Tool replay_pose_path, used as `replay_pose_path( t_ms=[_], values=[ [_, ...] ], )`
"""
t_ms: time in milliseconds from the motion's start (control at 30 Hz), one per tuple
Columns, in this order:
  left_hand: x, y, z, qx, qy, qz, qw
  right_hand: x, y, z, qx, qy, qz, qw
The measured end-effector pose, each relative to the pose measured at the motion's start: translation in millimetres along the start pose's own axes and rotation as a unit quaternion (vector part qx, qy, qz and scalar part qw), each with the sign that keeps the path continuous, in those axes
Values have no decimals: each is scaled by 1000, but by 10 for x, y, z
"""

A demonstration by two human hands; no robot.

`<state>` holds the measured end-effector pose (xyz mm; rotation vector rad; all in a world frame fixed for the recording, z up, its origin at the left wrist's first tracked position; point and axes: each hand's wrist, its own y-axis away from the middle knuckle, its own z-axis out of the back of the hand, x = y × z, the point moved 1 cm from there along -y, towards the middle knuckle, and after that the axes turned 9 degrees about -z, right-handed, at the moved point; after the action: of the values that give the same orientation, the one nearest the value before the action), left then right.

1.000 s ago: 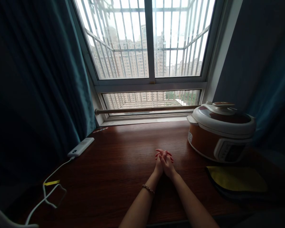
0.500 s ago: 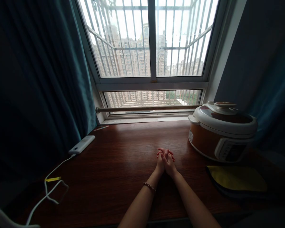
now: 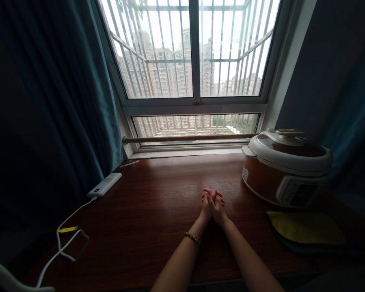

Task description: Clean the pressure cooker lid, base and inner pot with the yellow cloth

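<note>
My left hand (image 3: 206,207) and my right hand (image 3: 218,209) are clasped together at the middle of the dark red wooden table (image 3: 158,190). Their fingers are interlaced and closed, with no object visible between them. A beaded bracelet (image 3: 192,237) circles my left wrist. Both forearms reach in from the bottom edge. Nearest on the right are a white and brown electric cooker (image 3: 267,178) with its lid on and a yellow cloth or pad (image 3: 305,228) with a dark edge.
At the left lies a white power bank (image 3: 105,185) with a white cable (image 3: 50,261) and a yellow tag (image 3: 68,229) on it. Blue curtains (image 3: 87,97) hang on both sides. Behind the table, a metal rail (image 3: 185,138) crosses a barred window (image 3: 196,61).
The camera view has shifted very slightly. My hands remain clasped in the same place on the table.
</note>
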<state>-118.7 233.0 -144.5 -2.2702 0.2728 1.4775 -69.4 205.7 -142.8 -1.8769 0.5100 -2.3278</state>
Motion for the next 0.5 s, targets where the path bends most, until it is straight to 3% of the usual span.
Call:
replay_pose_path(
  t_ms=[500],
  values=[
    [-16,19,6,-5,8,-5,1000,-17,0,-12,0,4,-13,1000]
  ],
)
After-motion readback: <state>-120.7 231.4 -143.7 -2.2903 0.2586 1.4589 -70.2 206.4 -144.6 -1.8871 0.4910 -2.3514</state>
